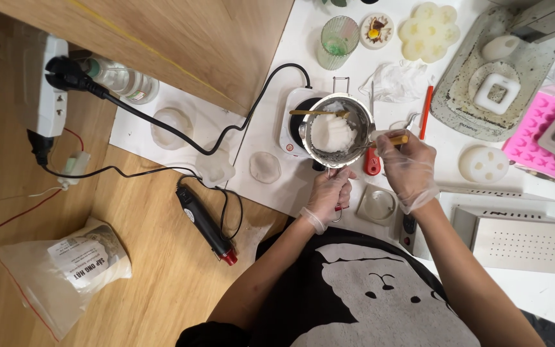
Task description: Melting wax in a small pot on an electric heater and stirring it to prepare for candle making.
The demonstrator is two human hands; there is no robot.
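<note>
gloved left hand (329, 193) fingers clench the metal pot (335, 132) handle; right hand (409, 167) fingers grip a stirring tool (380, 142) just above. pot sits on the hotplate (293, 125); white wax (331, 132) inside looks mostly unmelted.

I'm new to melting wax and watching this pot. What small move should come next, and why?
Probably stir: the wax in the pot on the hot plate looks solid white. The left hand steadies the handle, and the right hand holds a tool at the rim.
</note>
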